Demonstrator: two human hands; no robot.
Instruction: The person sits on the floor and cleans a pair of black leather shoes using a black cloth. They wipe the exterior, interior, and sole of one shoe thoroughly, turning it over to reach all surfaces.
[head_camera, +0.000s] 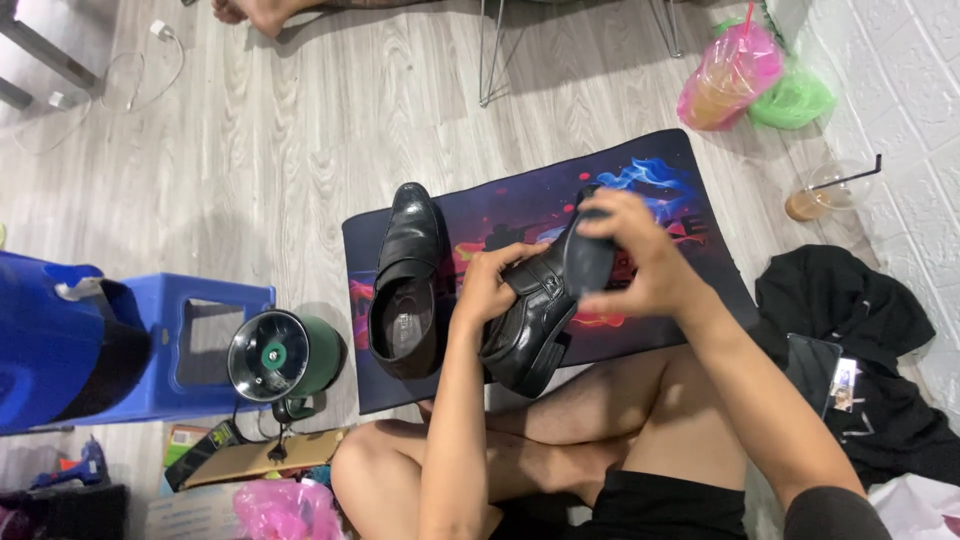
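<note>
The black leather shoe is held above the person's crossed legs, at the near edge of the printed mat, heel toward the person and toe pointing up and away. The left hand has its fingers wrapped around the shoe's middle, by the opening. The right hand is closed over the toe end; whether it also holds a cloth or pad there cannot be told. The shoe looks stiff in the sole and heel, softer in the upper, and its polished skin is likely slippery, so the waist and heel seem the surest grip. Its mate, a second black shoe, lies left of it on the mat. Farther left stand a small green fan and a blue plastic stool; right, a black garment.
</note>
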